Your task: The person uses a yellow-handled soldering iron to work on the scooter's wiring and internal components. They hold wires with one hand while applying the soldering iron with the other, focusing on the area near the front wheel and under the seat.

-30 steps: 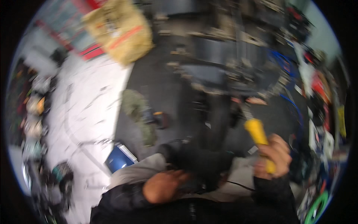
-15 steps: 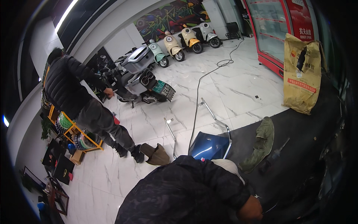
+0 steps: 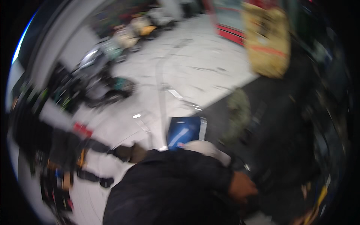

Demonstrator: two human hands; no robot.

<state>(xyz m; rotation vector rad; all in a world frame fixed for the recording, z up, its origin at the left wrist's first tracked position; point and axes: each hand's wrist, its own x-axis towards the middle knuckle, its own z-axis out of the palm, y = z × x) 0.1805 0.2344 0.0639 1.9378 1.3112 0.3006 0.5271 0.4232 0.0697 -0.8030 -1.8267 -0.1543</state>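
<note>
Neither my left hand nor my right hand can be made out. Directly in front of me a person in a dark jacket bends low, and this is not my own body. That person's bare hand reaches down at the right, its fingers blurred and whatever it touches unclear. A pale rounded shape, perhaps a cap, shows at the jacket's far side. Just beyond lies a glossy blue panel with silver metal bars around it. A brownish smear at the lower right edge is too blurred to name.
Another person in dark trousers stands at the left. Parked scooters line the back. A tan paper sack stands by a red display fridge. Green cloth lies on the black mat. A cable crosses the floor.
My view has swung, smearing the picture; the scene has shifted left and up. More of the black mat shows at the right. The bending person remains low, hand still reaching down.
</note>
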